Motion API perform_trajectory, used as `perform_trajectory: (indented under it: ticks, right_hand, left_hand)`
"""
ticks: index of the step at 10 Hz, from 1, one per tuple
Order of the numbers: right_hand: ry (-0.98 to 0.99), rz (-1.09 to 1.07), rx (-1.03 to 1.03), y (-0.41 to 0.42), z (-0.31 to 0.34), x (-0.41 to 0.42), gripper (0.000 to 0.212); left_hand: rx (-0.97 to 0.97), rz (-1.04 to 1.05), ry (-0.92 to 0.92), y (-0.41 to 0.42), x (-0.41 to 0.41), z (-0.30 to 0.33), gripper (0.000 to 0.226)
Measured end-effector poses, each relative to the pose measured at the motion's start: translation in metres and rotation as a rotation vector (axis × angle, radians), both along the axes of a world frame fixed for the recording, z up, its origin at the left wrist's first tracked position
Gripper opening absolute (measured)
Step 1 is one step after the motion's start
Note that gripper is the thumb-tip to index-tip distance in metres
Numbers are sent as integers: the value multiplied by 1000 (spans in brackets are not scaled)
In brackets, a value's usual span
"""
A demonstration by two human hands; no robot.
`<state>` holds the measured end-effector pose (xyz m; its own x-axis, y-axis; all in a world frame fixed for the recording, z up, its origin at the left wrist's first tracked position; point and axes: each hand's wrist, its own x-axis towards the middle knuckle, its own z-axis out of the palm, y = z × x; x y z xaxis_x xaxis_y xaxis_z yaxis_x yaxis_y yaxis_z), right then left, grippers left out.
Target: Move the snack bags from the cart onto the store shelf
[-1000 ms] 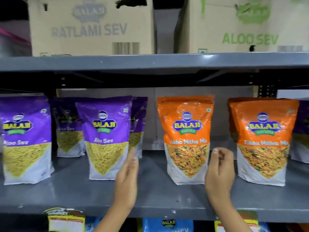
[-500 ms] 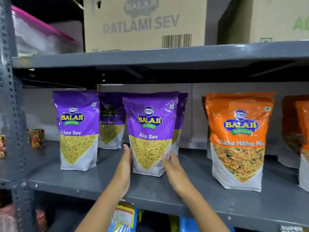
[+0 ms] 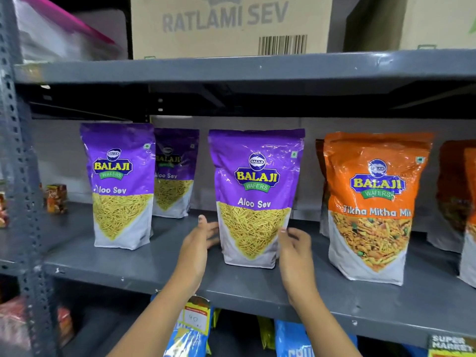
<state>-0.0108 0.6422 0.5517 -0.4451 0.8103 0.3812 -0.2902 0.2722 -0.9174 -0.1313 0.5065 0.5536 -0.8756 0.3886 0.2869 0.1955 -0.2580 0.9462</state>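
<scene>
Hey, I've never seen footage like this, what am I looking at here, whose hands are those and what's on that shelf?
This is one camera worn on a person's head, looking forward and down. No robot: these are the person's own bare hands. The left hand and right hand flank a purple Aloo Sev bag standing on a grey metal shelf; whether they grip it is unclear. Two more purple bags stand to its left, and an orange Tikha Mitha Mix bag to its right. A Ratlami Sev carton sits on the shelf above.
</scene>
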Motion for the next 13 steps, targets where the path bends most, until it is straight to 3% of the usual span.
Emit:
perform_trajectory:
  ticks: [1, 2, 3, 4, 5, 6, 7, 8, 9, 11, 12, 13]
  right_hand:
    - [156, -122, 110, -14, -4, 16, 5]
    - [47, 152, 217, -50, -11, 5, 14]
    - [-144, 402, 339, -93, -12, -36, 17]
    - [-250, 547, 269, -136, -3, -92, 17]
    - [-333, 647, 220, -169, 5, -149, 52]
    - [-267, 638, 216, -187, 6, -178, 55]
    - [-191, 564, 197, -186, 1, -183, 43]
    - [-83, 388, 63, -175, -7, -184, 18]
    - [-101, 272, 30, -172, -6, -183, 30]
    - [-150, 233, 47, -177, -3, -178, 47]
    - [-120, 240, 58, -178, 2, -169, 49]
    - [-41, 205, 190, -178, -2, -141, 44]
  left_hand:
    - [248, 294, 54, -30, -6, -1, 33]
    - [442, 493, 152, -79, -49, 4, 23]
    - [437, 551, 106, -122, -98, 8, 26]
    - [363, 512, -29, -150, -145, 3, 62]
    - [282, 305, -132, -153, -154, 8, 73]
    - [137, 284, -96, -154, -162, 2, 71]
    - [70, 311, -60, -159, -174, -15, 74]
    - [49, 309, -39, -159, -154, -3, 59]
    - [-6, 296, -13, -156, -148, -2, 60]
    - [-80, 294, 56, -156, -149, -7, 61]
    - [-100, 359, 142, -155, -133, -5, 57]
    - [-127, 592, 324, -154, -111, -3, 43]
